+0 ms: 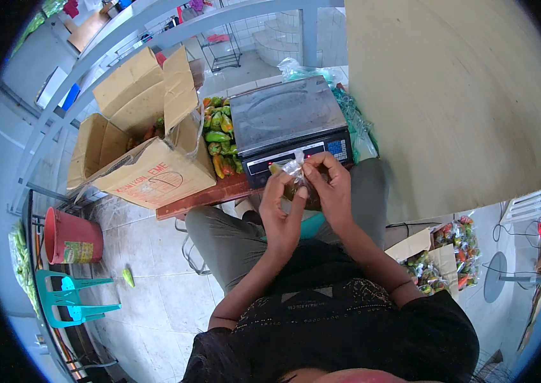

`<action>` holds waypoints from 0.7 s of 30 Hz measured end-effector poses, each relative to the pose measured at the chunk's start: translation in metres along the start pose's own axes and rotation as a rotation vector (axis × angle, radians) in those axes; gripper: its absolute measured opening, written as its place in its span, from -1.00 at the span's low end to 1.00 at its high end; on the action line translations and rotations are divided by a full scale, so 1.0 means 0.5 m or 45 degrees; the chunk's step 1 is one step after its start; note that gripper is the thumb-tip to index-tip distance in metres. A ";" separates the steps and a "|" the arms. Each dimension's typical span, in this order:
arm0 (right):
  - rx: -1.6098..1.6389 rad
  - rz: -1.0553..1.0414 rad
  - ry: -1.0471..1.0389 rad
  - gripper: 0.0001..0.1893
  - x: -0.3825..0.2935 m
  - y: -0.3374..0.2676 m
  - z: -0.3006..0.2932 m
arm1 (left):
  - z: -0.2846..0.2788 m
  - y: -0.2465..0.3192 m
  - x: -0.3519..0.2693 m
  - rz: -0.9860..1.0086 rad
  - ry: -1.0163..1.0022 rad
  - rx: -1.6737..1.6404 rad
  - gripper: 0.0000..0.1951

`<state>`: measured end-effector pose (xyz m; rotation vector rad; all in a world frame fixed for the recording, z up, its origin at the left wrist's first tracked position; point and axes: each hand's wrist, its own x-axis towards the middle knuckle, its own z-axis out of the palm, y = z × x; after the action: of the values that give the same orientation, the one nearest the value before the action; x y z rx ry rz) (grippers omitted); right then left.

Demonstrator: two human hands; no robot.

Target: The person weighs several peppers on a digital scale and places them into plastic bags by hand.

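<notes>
Above my lap, a small clear plastic bag with dark contents hangs between my hands, its top gathered. My left hand pinches the bag from the left side. On the other side, my right hand has its thumb and fingers on the twisted neck. Fingers partly cover what the bag holds. Just beyond stands a digital weighing scale with a bare metal platform and a keypad. Green, orange and red peppers lie in a pile along its left side.
An open cardboard box with some peppers stands left on a red bench. A wooden board rises at right. Bagged peppers sit in cartons on the floor. A red bucket and a turquoise plastic chair are at left.
</notes>
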<state>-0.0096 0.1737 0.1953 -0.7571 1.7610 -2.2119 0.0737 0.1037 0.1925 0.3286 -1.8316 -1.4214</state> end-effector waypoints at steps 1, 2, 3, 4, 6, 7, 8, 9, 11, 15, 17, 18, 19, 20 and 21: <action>0.035 -0.047 0.061 -0.93 0.001 0.000 0.001 | 0.001 0.002 -0.006 -0.001 -0.052 -0.021 -0.74; 0.033 -0.048 0.062 -0.93 0.001 0.002 0.001 | 0.002 0.003 -0.010 -0.002 -0.103 -0.045 -0.68; -0.019 -0.053 0.080 -0.93 -0.001 0.006 0.000 | 0.003 0.006 -0.012 -0.001 -0.104 -0.047 -0.68; -0.071 -0.057 0.098 -0.94 -0.001 0.008 -0.001 | 0.005 0.009 -0.014 0.007 -0.144 -0.030 -0.62; -0.150 -0.108 0.121 -0.94 0.001 0.010 0.003 | 0.007 0.011 -0.020 0.013 -0.183 -0.006 -0.56; -0.231 -0.159 0.145 -0.94 0.002 0.011 0.004 | 0.010 0.011 -0.026 -0.011 -0.183 -0.028 -0.52; -0.229 -0.160 0.145 -0.94 0.002 0.009 0.005 | 0.011 0.010 -0.028 -0.032 -0.183 -0.050 -0.48; -0.165 -0.097 0.142 -0.93 0.001 0.007 0.005 | 0.009 0.007 -0.028 -0.030 -0.183 -0.048 -0.48; -0.101 -0.033 0.140 -0.92 -0.001 0.003 0.005 | 0.006 0.001 -0.028 -0.026 -0.315 0.065 -0.43; -0.408 -0.337 0.070 -0.84 -0.002 -0.006 0.006 | 0.010 0.011 -0.028 -0.006 -0.298 0.086 -0.43; -0.488 -0.414 0.018 -0.80 -0.001 -0.004 0.006 | 0.009 0.003 -0.031 -0.025 -0.236 0.033 -0.41; -0.430 -0.364 0.010 -0.79 -0.001 0.001 0.004 | 0.008 0.004 -0.030 -0.023 -0.237 0.033 -0.41; -0.372 -0.313 0.001 -0.78 0.000 0.006 0.003 | 0.007 0.007 -0.029 -0.021 -0.265 0.040 -0.41; -0.370 -0.315 0.001 -0.78 0.002 0.009 0.001 | 0.005 0.009 -0.028 -0.019 -0.293 0.049 -0.42; -0.352 -0.351 -0.002 -0.76 0.004 0.011 -0.003 | 0.005 0.009 -0.027 -0.017 -0.292 0.050 -0.42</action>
<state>-0.0128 0.1728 0.1904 -1.1216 2.1005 -2.1482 0.0819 0.1155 0.1907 0.2039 -2.0466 -1.4844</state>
